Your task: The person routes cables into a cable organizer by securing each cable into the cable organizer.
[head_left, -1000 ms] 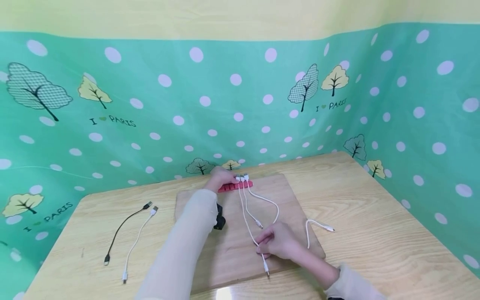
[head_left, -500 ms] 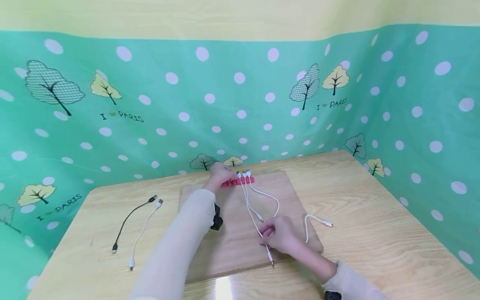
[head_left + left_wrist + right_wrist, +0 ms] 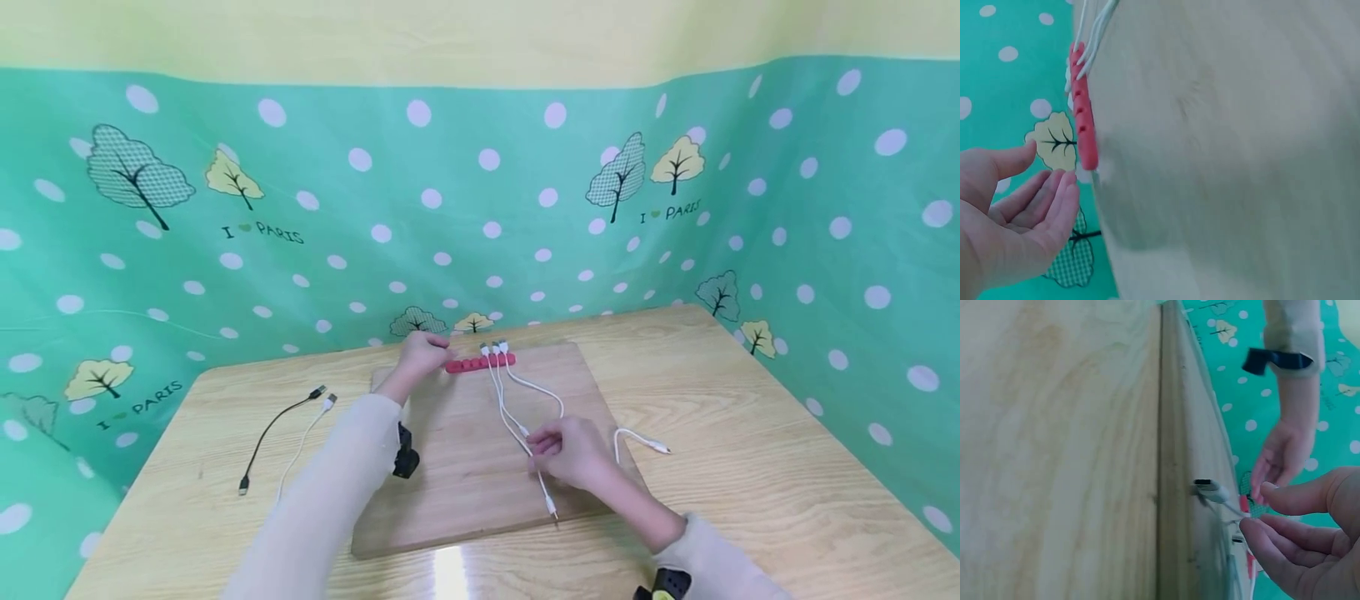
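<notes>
A red cable holder [image 3: 480, 363] lies at the far edge of a wooden board [image 3: 450, 508]. White USB cables [image 3: 516, 377] sit in its right-hand slots, their plugs beyond the holder and their cords trailing towards me. My left hand [image 3: 422, 353] is just left of the holder, touching nothing; in the left wrist view its fingers are loosely bent and the red holder [image 3: 1085, 125] shows bare slots. My right hand [image 3: 573, 452] is beside one white cord near its small plug [image 3: 552, 507]. In the right wrist view, thumb and forefinger stand apart, the cord passing by the forefinger's tip.
Left of the board lie a black USB cable [image 3: 270, 433] and a white USB cable [image 3: 303, 437], the latter partly behind my left sleeve. Another white cable end [image 3: 645, 442] reaches past the board's right edge. A dotted green cloth [image 3: 420, 250] hangs behind the table.
My left hand has drawn back leftwards from the plugs and off the holder. My right hand has shifted slightly farther up, and its pinch on the cord has loosened. The head view has turned slightly.
</notes>
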`<state>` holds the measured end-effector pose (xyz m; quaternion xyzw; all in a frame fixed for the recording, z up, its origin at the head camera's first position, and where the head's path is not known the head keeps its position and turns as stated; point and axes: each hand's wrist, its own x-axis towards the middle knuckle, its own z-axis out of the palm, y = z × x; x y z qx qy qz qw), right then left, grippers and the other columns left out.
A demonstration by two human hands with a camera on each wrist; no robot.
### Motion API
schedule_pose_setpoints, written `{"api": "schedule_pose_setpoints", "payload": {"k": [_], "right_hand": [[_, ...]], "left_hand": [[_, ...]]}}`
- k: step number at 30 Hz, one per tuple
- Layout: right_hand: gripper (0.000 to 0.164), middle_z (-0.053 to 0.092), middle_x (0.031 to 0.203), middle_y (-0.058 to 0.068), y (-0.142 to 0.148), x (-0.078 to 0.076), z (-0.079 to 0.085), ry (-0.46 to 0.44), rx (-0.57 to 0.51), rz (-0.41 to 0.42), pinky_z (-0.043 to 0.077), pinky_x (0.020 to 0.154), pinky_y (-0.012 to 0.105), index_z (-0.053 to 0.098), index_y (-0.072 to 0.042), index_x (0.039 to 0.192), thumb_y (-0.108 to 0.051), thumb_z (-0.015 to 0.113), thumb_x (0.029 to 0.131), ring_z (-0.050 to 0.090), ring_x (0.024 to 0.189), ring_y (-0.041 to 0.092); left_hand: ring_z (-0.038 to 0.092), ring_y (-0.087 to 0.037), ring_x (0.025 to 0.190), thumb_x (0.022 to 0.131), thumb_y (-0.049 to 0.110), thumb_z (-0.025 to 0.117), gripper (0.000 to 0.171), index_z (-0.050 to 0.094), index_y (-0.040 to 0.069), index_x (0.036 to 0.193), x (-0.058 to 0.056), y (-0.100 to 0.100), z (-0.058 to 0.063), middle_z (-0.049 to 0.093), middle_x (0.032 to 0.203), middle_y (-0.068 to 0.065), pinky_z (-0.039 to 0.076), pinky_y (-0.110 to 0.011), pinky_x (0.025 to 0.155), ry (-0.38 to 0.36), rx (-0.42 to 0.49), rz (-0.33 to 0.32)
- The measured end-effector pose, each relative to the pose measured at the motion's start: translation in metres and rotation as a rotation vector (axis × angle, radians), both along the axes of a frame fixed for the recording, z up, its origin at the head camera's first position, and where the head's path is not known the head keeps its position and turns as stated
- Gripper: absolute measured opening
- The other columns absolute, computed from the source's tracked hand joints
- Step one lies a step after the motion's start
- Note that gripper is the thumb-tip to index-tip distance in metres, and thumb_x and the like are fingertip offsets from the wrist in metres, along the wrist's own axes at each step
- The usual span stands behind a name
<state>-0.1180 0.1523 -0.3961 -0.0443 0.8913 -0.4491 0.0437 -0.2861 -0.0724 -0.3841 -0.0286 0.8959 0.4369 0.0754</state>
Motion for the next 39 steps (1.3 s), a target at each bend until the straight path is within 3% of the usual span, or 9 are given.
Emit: {"api": "schedule_pose_setpoints", "payload": {"k": [5, 9, 19, 34, 39], "right_hand": [[0.024, 0.074, 0.084, 0.010, 0.001, -0.005, 0.004, -0.021, 0.004, -0.018, 0.059, 0.065, 0.019, 0.073, 0.002, 0.096, -0.001, 0.080, 0.074, 0.068, 0.072, 0.013], [0.023, 0.075, 0.086, 0.010, 0.001, -0.010, 0.006, -0.021, 0.009, -0.024, 0.059, 0.067, 0.020, 0.073, 0.001, 0.098, -0.002, 0.079, 0.075, 0.069, 0.075, 0.014], [0.027, 0.075, 0.090, 0.013, -0.003, -0.020, 0.003, -0.010, -0.029, 0.052, 0.060, 0.069, 0.021, 0.072, 0.004, 0.103, -0.004, 0.078, 0.078, 0.071, 0.079, 0.016], [0.033, 0.075, 0.097, 0.017, -0.031, -0.036, -0.001, -0.085, -0.125, 0.108, 0.062, 0.071, 0.025, 0.069, 0.005, 0.110, -0.004, 0.077, 0.079, 0.072, 0.082, 0.019], [0.030, 0.075, 0.098, 0.016, -0.043, -0.040, 0.000, -0.055, -0.113, 0.139, 0.061, 0.069, 0.023, 0.071, 0.002, 0.108, -0.005, 0.078, 0.079, 0.072, 0.083, 0.019]], "left_hand": [[0.060, -0.034, 0.121, 0.092, 0.019, 0.065, 0.037, 0.063, 0.002, 0.125, 0.011, -0.017, -0.007, 0.063, 0.133, -0.019, 0.053, -0.041, 0.104, -0.023, 0.032, 0.022], [0.062, -0.032, 0.118, 0.094, 0.023, 0.064, 0.038, 0.063, 0.003, 0.126, 0.019, -0.030, -0.010, 0.064, 0.131, -0.018, 0.052, -0.041, 0.104, -0.019, 0.005, 0.021], [0.064, -0.035, 0.114, 0.095, 0.021, 0.063, 0.038, 0.062, -0.001, 0.125, 0.031, -0.061, -0.015, 0.063, 0.130, -0.022, 0.055, -0.041, 0.101, 0.001, -0.022, 0.024], [0.063, -0.036, 0.117, 0.097, 0.024, 0.058, 0.041, 0.059, 0.000, 0.131, 0.041, -0.101, -0.009, 0.064, 0.129, -0.023, 0.054, -0.044, 0.101, -0.044, -0.018, 0.049], [0.060, -0.039, 0.119, 0.098, 0.026, 0.057, 0.043, 0.058, -0.001, 0.131, 0.043, -0.118, -0.006, 0.062, 0.131, -0.024, 0.051, -0.048, 0.103, -0.045, -0.060, 0.038]]}}
